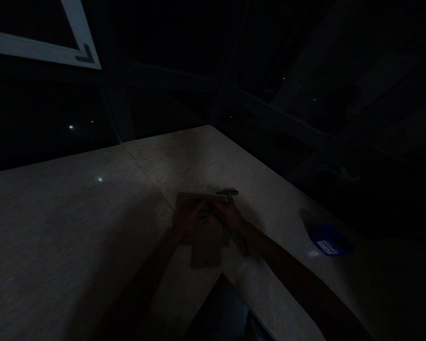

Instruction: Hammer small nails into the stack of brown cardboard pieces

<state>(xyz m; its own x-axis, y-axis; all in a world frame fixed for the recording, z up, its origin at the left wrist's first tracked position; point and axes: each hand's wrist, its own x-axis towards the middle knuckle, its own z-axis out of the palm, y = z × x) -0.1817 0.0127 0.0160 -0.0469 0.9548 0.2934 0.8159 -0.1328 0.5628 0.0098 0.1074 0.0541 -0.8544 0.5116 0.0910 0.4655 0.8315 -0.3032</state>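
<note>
The picture is very dark. My left hand (190, 216) and my right hand (231, 216) meet over a brown flat board (185, 197), fingers bent in towards each other. Between the fingertips lies a small dark thing (206, 212), too dim to name. Both hands look closed about it, though their fingertips blur into shadow. A narrower brown piece (206, 248) extends from under the hands towards me. The hammer's dark head (227, 192) shows just beyond my right hand, and its handle passes beneath that hand, with its end out near the wrist.
A blue plastic tub (330, 240) with a white label stands at the right on the speckled stone surface (74, 218). Dark window panes edge the far side, and a white-framed window (39, 51) is at upper left. Dark cloth (223, 312) shows at the near edge.
</note>
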